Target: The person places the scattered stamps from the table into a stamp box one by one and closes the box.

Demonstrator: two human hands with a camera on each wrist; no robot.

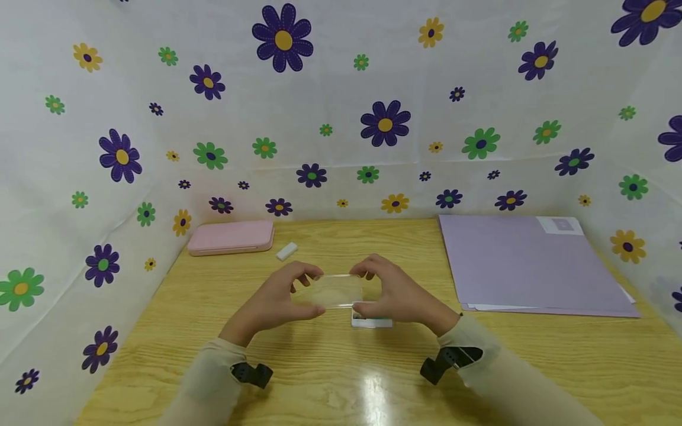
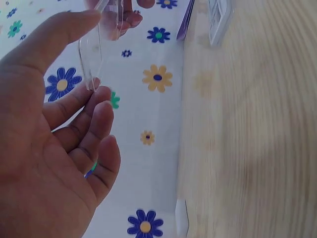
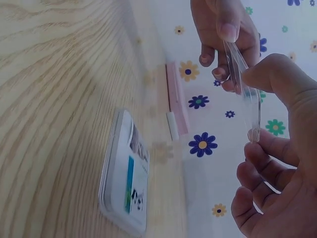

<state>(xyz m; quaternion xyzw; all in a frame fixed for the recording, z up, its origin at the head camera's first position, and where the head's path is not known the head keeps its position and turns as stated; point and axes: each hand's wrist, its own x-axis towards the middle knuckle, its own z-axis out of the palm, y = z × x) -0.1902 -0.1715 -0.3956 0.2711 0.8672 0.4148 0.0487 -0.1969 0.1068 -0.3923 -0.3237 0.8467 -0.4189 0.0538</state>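
Observation:
A clear, rectangular, shallow plastic lid (image 1: 337, 291) is held up above the table between both hands. My left hand (image 1: 274, 302) pinches its left end, thumb on the near edge and fingertips on the far edge. At the other end my right hand (image 1: 396, 296) pinches it the same way. In the right wrist view, the lid (image 3: 251, 106) looks thin and see-through. Beneath it on the table lies a small white rectangular pack (image 3: 130, 176) with printed pictures on its top, partly hidden by the right hand in the head view.
A pink case (image 1: 231, 238) lies at the back left, with a white eraser-like block (image 1: 286, 251) beside it. Purple folders (image 1: 524, 266) with papers sticking out cover the right side. A flowered cloth (image 1: 341, 94) stands around the wooden table (image 1: 298, 378).

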